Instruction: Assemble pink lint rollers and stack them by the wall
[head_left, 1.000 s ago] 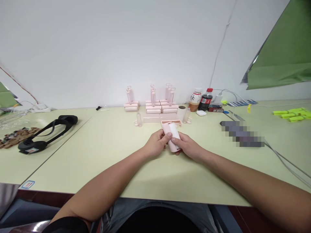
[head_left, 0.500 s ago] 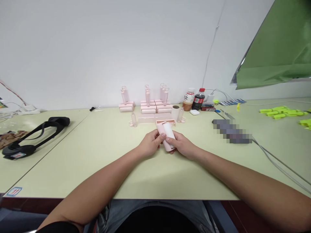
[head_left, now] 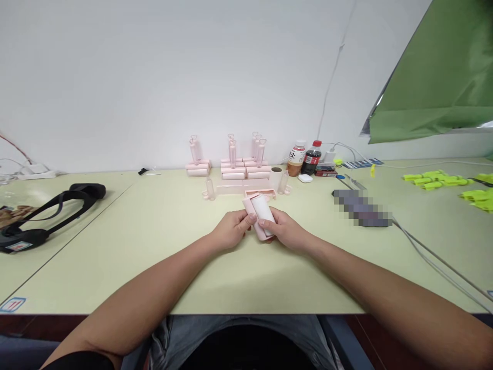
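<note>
Between my two hands is a lint roller, its white roll (head_left: 263, 208) lying against a curved pink case (head_left: 252, 211). It tilts, with its upper end leaning left. My left hand (head_left: 233, 228) is closed on the pink side, thumb on top. On the white side, my right hand (head_left: 287, 228) grips with the thumb pressed onto the roll; the fingers of both hands are partly hidden beneath. Just beyond it lies an open pink case part (head_left: 270, 192). A translucent pink cover (head_left: 231, 189) and two small clear-pink handles (head_left: 210, 189) are near it.
Several pink lint rollers (head_left: 233, 174) with upright handles stand by the wall. A white roll (head_left: 275, 179), a juice bottle (head_left: 296, 159) and a cola bottle (head_left: 311, 159) are right of them. Farther right are a blurred-out object (head_left: 360, 208) and yellow pieces (head_left: 435, 179); a black headset strap (head_left: 50, 216) lies left.
The camera view has shifted slightly, moving the scene a little left. Both hands still hold the lint roller, which is turned slightly, with more of the white roll showing.
</note>
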Tool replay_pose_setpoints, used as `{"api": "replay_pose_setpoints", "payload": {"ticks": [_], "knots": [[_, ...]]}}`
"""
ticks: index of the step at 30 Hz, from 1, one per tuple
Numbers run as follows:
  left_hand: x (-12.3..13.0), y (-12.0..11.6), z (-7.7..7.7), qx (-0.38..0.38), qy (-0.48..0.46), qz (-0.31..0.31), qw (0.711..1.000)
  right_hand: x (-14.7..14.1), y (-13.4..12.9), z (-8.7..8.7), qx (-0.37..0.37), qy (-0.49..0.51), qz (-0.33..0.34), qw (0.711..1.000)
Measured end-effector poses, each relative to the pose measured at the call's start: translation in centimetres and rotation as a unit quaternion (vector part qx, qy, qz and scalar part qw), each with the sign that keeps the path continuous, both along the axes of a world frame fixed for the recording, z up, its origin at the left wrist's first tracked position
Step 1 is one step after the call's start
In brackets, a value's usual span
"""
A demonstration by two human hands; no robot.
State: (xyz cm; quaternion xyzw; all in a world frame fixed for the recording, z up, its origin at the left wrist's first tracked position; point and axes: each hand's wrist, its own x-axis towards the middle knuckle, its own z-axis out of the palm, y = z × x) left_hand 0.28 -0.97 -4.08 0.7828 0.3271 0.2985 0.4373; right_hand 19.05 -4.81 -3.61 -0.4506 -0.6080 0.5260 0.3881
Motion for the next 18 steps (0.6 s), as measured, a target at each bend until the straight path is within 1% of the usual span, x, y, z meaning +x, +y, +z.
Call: {"api": "replay_pose_setpoints", "payload": {"ticks": [5, 7, 12, 14, 16, 18], "knots": [[0.1, -0.11, 0.01, 0.015, -0.021, 0.021, 0.999, 0.05, 0.12, -0.07, 0.041, -0.003, -0.018, 0.999], [0.02, -0.16, 0.06, 0.013, -0.031, 0.017, 0.999, 0.02, 0.08, -0.01, 0.022, 0.026, -0.022, 0.999], [-0.23, -0.27, 0.06, 0.01, -0.039, -0.007, 0.999, 0.08, -0.03, 0.3, -0.079, 0.133, -0.044, 0.987], [-0.22, -0.4, 0.06, 0.014, -0.027, -0.009, 1.0, 0.17, 0.06, 0.39, -0.088, 0.159, -0.049, 0.982], [-0.13, -0.49, 0.09, 0.026, -0.006, -0.007, 1.0, 0.23, 0.21, 0.42, -0.089, 0.166, -0.056, 0.981], [-0.11, -0.3, 0.15, 0.057, 0.019, 0.021, 0.998, 0.24, 0.35, 0.42, -0.087, 0.141, -0.08, 0.983]]}}
